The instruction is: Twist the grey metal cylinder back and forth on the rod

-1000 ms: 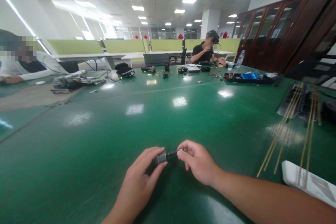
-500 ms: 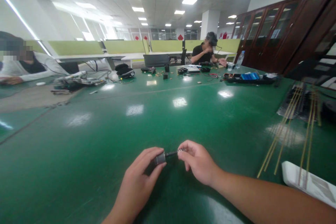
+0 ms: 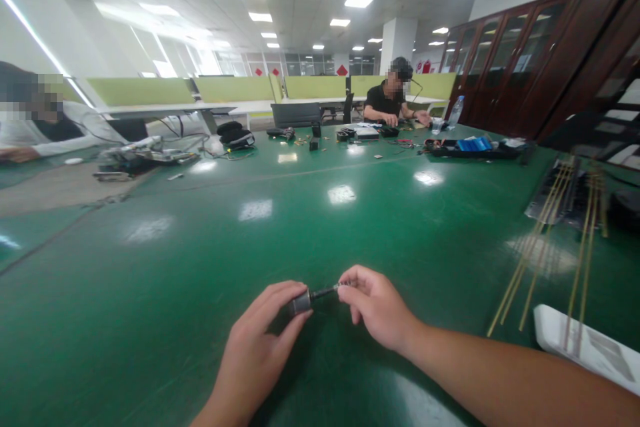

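Note:
My left hand (image 3: 263,333) pinches a small dark grey cylinder (image 3: 301,303), which looks like a little motor, between thumb and fingers. From the cylinder's right end a thin black cable or stem (image 3: 323,293) runs across to my right hand (image 3: 373,303). The thumb and index finger of that hand are closed on its far end, where a small silvery bit (image 3: 344,285) peeks out; its kind is too small to make out. Both hands are held low over the green table (image 3: 280,240), near its front.
Several thin yellowish rods (image 3: 530,253) lie at the right, beside a white tray-like object (image 3: 585,343). Toward the back are a black tray with blue packs (image 3: 473,145), a bottle (image 3: 457,111) and electronic parts (image 3: 145,152). One person (image 3: 393,100) sits opposite, another (image 3: 45,120) at the left.
My left hand has shifted slightly left with the cylinder, and a bit more of the black cable shows. My right hand stays nearly still. The person opposite has lowered a hand from the face.

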The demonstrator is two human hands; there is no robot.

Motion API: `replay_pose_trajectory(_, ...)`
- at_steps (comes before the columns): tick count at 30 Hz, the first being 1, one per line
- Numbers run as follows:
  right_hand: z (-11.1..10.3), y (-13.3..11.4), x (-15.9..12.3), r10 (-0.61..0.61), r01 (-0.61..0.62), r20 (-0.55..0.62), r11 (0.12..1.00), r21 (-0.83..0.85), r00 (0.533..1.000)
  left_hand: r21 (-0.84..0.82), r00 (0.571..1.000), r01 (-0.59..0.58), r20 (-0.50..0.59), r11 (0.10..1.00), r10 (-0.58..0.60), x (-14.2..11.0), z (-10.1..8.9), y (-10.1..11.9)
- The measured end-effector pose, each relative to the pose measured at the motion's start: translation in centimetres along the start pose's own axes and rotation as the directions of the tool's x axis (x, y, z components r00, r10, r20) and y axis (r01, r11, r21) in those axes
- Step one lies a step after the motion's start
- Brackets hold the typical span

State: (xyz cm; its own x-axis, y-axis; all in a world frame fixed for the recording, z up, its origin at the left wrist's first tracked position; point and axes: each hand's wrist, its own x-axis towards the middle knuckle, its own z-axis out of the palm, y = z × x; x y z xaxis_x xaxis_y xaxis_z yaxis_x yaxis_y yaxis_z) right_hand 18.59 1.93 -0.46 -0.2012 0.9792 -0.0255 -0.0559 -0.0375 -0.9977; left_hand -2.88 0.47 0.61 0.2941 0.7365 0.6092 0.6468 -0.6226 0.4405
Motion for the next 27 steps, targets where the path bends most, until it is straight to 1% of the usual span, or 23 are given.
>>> replay_pose_trajectory(6, 0.03, 0.04, 0.08, 0.000, 0.001, -0.015, 1.000, 0.009, 1.000, -0.003, 1.000, 0.018, 0.011, 1.000, -0.018, -0.09, 0.05, -0.19)
replay_pose_trajectory(12, 0.19, 0.14, 0.10, -0.005, 0.005, -0.022, 1.000, 0.009, 1.000, -0.002, 1.000, -0.001, 0.007, 1.000, 0.001, -0.14, -0.01, -0.27)
replay_pose_trajectory(15, 0.16, 0.15, 0.12, -0.012, 0.013, -0.033, 0.999, 0.031, 0.999, 0.002, 1.000, -0.001, 0.009, 1.000, 0.001, -0.14, 0.00, -0.34)
replay_pose_trajectory(17, 0.05, 0.11, 0.17, -0.020, 0.024, -0.064, 0.998, 0.066, 0.998, 0.007, 1.000, 0.007, 0.008, 1.000, -0.007, -0.18, 0.04, -0.43)
replay_pose_trajectory(21, -0.23, 0.09, 0.38, -0.031, 0.055, -0.145, 0.984, 0.170, 0.989, 0.017, 0.999, 0.044, -0.005, 0.999, -0.044, -0.27, 0.11, -0.64)
replay_pose_trajectory(25, -0.26, 0.27, 0.54, -0.007, 0.040, -0.130, 0.967, 0.253, 0.992, 0.007, 0.995, 0.099, -0.031, 0.995, -0.099, -0.30, 0.02, -0.72)
replay_pose_trajectory(27, -0.19, 0.40, 0.57, 0.001, 0.033, -0.125, 0.961, 0.274, 0.992, -0.007, 0.985, 0.164, -0.048, 0.986, -0.164, -0.29, -0.03, -0.65)
